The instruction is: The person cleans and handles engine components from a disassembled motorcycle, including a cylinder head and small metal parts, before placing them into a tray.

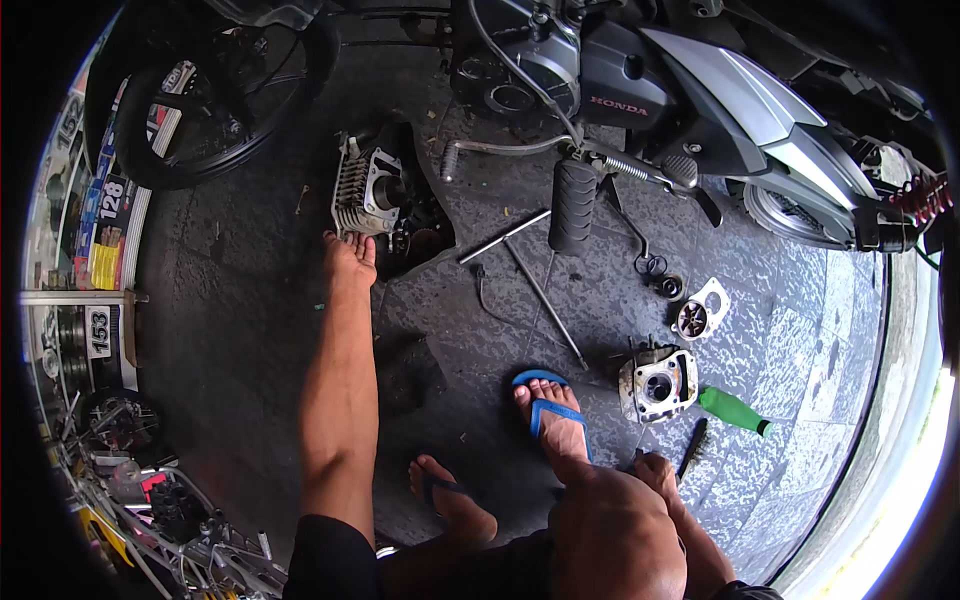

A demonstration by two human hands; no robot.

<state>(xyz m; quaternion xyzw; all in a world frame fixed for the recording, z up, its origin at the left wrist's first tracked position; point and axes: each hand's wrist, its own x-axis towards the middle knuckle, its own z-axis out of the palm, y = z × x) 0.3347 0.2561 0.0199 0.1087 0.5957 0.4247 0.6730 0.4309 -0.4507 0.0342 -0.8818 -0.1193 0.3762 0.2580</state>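
Observation:
A finned metal engine cylinder block (368, 195) lies on a dark, flat sheet at the upper left, a round bore part showing on its side. My left hand (350, 262) reaches out to it, fingers closed round its near edge. Beside my raised knee, my right hand (655, 473) is low with its fingers curled in; what they hold, if anything, is hidden. Just right of that hand lies a dark-bristled brush (693, 448). Beyond it are a cylinder head (657, 385) and a green plastic bottle (735, 411) on its side.
A motorcycle (620, 95) stands across the far side, its footrest (572, 205) jutting toward me. A T-shaped wrench (540, 295) lies mid-floor. Right of it are a round metal part (668, 288) and a flanged cover (700, 312). A loose wheel (210, 150) and cluttered racks (100, 400) line the left.

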